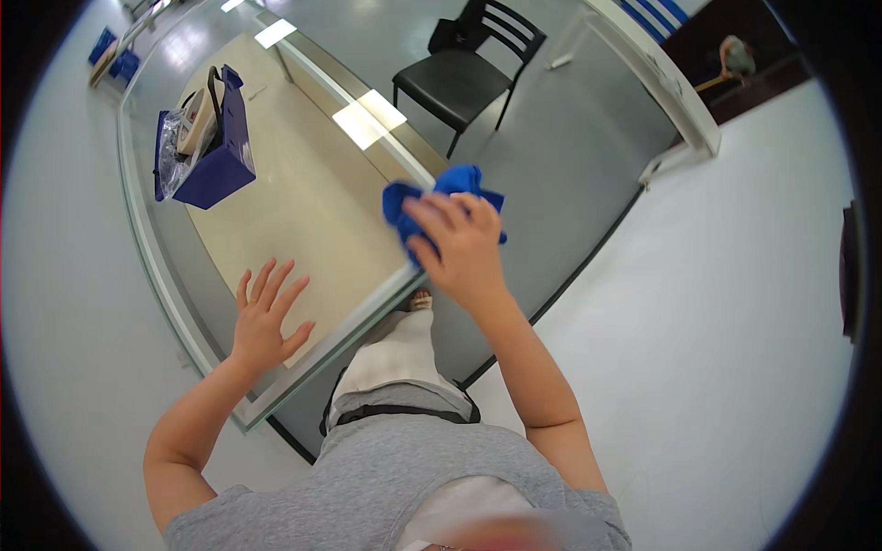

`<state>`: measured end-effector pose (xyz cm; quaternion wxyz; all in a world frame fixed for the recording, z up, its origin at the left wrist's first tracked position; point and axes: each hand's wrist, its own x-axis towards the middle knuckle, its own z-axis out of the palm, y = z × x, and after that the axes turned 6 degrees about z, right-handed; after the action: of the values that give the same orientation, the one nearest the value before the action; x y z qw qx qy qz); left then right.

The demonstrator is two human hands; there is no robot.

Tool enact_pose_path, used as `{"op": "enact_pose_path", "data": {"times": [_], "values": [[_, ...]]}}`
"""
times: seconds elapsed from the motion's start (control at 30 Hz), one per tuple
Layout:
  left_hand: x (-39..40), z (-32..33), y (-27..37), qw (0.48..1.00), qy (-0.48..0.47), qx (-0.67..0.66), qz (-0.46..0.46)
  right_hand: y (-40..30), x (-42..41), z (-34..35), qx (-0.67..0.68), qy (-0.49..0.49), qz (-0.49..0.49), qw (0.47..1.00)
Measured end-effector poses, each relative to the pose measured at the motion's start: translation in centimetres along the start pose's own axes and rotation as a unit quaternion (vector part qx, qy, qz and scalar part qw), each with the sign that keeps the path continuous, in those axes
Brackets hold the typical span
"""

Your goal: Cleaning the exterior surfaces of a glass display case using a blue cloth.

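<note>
A bunched blue cloth [460,180] lies under my right hand [458,244], at the near right corner of a glass-topped display case [324,200]. The fingers of that hand are bent over the cloth and slightly blurred; whether they grip it I cannot tell. My left hand [267,320] is over the near left part of the glass, fingers spread, holding nothing. Farther back on the glass stands a dark blue open box [224,172] with a black handle. It holds a roll of tape [195,122] and clear plastic wrapping [171,169].
A black chair [455,86] stands beyond the case on the grey floor. White walls [703,289] rise at the left and right. A white-framed opening [661,82] is at the upper right, with a person [737,56] partly visible beyond it. Blue objects [124,64] are at the far upper left.
</note>
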<state>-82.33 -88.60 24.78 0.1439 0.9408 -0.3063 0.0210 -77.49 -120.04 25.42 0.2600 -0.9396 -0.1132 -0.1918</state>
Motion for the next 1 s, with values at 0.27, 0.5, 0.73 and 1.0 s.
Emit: {"op": "enact_pose_path", "data": {"times": [0.27, 0.5, 0.73, 1.0], "values": [[-0.7, -0.4, 0.1, 0.999, -0.039, 0.027, -0.011, 3.0, 3.5, 2.2, -0.012, -0.097, -0.058, 0.993], [-0.6, -0.4, 0.2, 0.999, -0.037, -0.002, -0.033, 5.8, 15.5, 9.8, 0.107, -0.076, -0.067, 0.989], [-1.1, 0.3, -0.2, 0.998, -0.005, 0.021, -0.066, 3.8, 25.3, 17.0, 0.059, -0.087, -0.056, 0.993], [0.7, 0.5, 2.5, 0.968, 0.111, 0.119, -0.189, 6.8, 15.5, 8.9, 0.172, -0.152, -0.17, 0.958]]}}
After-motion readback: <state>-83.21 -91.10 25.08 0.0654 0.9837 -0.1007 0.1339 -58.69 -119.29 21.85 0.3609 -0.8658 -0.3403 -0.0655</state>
